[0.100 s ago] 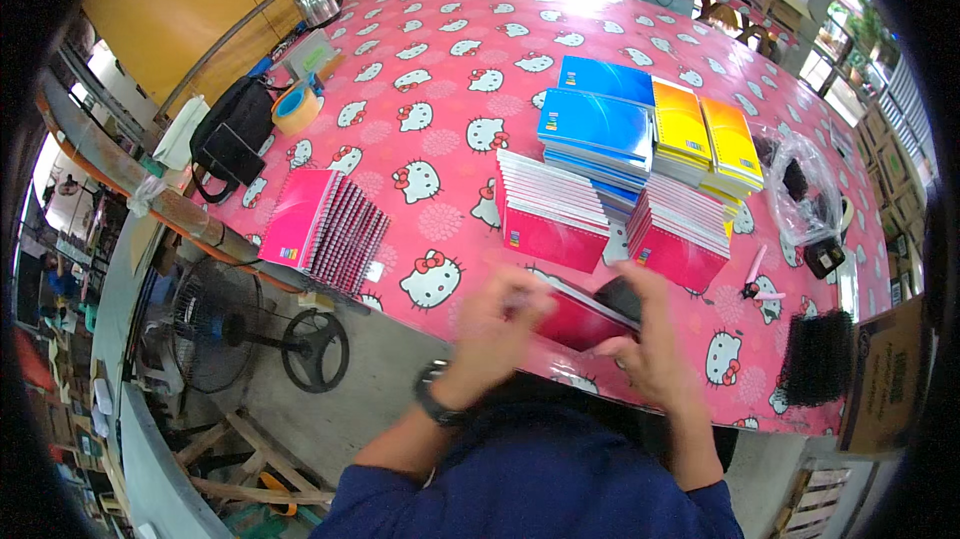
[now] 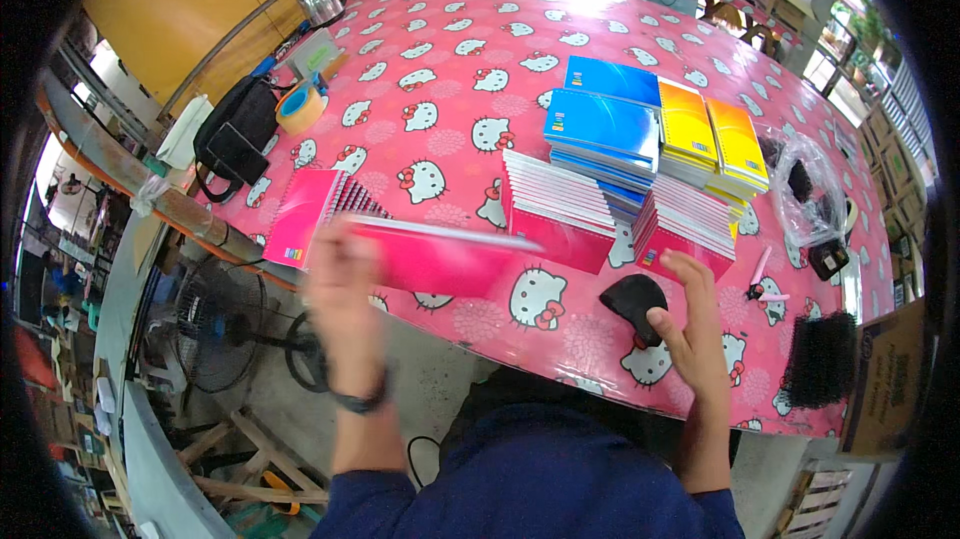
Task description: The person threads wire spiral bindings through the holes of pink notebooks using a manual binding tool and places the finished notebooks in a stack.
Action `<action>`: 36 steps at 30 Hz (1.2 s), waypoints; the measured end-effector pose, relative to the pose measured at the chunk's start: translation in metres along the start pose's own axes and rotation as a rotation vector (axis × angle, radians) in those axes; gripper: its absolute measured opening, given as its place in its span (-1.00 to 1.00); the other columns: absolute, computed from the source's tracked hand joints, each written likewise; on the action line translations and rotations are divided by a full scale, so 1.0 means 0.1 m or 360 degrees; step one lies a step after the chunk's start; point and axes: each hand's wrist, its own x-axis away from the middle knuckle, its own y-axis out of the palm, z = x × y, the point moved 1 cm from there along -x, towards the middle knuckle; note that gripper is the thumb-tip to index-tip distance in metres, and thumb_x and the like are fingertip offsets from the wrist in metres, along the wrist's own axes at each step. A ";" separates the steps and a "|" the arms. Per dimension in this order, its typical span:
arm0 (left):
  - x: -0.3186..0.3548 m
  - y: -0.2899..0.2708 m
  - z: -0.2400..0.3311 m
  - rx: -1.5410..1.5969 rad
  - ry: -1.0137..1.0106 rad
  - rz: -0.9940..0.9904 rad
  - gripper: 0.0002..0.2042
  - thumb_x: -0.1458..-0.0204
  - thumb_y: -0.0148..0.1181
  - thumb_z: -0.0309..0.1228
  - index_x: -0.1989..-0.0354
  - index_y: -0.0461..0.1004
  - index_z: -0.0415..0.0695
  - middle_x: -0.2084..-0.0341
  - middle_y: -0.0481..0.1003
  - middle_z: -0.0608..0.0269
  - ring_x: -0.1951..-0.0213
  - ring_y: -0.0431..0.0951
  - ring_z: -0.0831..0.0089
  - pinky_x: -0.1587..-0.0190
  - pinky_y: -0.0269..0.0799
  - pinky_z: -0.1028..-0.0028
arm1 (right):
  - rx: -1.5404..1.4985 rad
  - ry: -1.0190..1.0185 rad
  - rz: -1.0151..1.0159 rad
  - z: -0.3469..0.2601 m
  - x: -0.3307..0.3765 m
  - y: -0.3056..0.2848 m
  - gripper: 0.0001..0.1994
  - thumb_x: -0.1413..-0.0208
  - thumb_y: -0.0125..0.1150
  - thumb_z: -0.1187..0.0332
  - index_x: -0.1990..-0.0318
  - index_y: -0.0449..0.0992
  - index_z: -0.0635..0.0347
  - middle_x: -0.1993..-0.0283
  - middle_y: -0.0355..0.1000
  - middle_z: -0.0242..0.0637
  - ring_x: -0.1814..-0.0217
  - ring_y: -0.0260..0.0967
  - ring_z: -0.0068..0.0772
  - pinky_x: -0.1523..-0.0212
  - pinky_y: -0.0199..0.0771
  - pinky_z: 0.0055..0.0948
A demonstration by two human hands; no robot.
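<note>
My left hand [image 2: 345, 284], smeared by motion, is closed on the left end of a pink notebook [image 2: 430, 257], which hangs low over the table with its pages upward. Just behind that hand leans a row of pink spiral notebooks [image 2: 302, 211]. My right hand [image 2: 697, 344] has its fingers apart, the thumb beside a black rounded object [image 2: 636, 305] lying on the table; its kind I cannot make out. Ahead of it stand two stacks of pink notebooks [image 2: 562, 229] [image 2: 668, 254]. Farther back are piles of blue notebooks [image 2: 603, 124] and yellow-orange notebooks [image 2: 690, 129].
Pink cutters [image 2: 765, 284], a clear plastic bag [image 2: 806, 189] and a bundle of black wire coils [image 2: 820, 359] lie at the right, beside a cardboard box [image 2: 885, 374]. A black bag [image 2: 237, 139] and tape roll [image 2: 298, 109] sit at the far left. A fan [image 2: 215, 324] stands below.
My left hand has swung left with the pink notebook, away from my right hand. The right hand has let the notebook go, and the black object is now uncovered.
</note>
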 end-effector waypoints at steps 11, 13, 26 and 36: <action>-1.86 -0.58 -0.85 -0.1904 0.1090 -0.0768 -0.68 -0.10 -0.07 -0.19 0.51 0.40 -0.20 0.49 0.45 0.03 0.31 0.45 0.06 0.28 0.29 0.20 | 0.0360 0.0197 -0.0088 0.59 0.32 0.26 -0.43 0.33 0.32 0.27 0.02 0.38 0.16 -0.09 0.25 -0.04 -0.18 0.11 0.03 -0.17 0.08 -0.09; -1.77 -0.50 -0.87 -0.1818 0.0768 -0.0794 -0.73 -0.09 -0.03 -0.16 0.23 0.40 -0.11 0.16 0.41 0.05 0.02 0.36 0.20 0.01 0.20 0.17 | 0.0365 0.0131 0.0096 0.68 0.47 0.04 -0.45 0.30 0.31 0.29 0.03 0.38 0.17 -0.06 0.27 -0.04 -0.15 0.14 0.00 -0.15 0.11 -0.13; -1.25 -1.09 -0.79 -0.1463 0.0110 -0.1003 0.27 0.71 0.52 -0.24 -0.31 -0.19 -0.26 -0.24 0.04 -0.16 -0.28 0.03 0.04 -0.28 -0.03 0.26 | 0.0854 0.0005 0.1060 1.02 0.30 -0.56 -0.58 0.10 0.29 0.40 0.02 0.40 0.23 -0.08 0.31 -0.11 -0.12 0.19 -0.13 -0.17 0.07 -0.20; -0.84 -0.52 -0.02 -0.1977 0.0520 -0.0252 0.04 0.34 0.36 -0.01 -0.33 -0.10 -0.11 -0.31 -0.05 0.06 -0.33 -0.09 0.17 -0.30 -0.22 0.12 | 0.1099 -0.0518 0.0687 0.89 -0.51 -0.39 -0.76 0.23 0.31 0.38 0.31 0.50 0.11 0.31 0.41 -0.36 0.13 0.30 -0.28 0.05 0.19 -0.21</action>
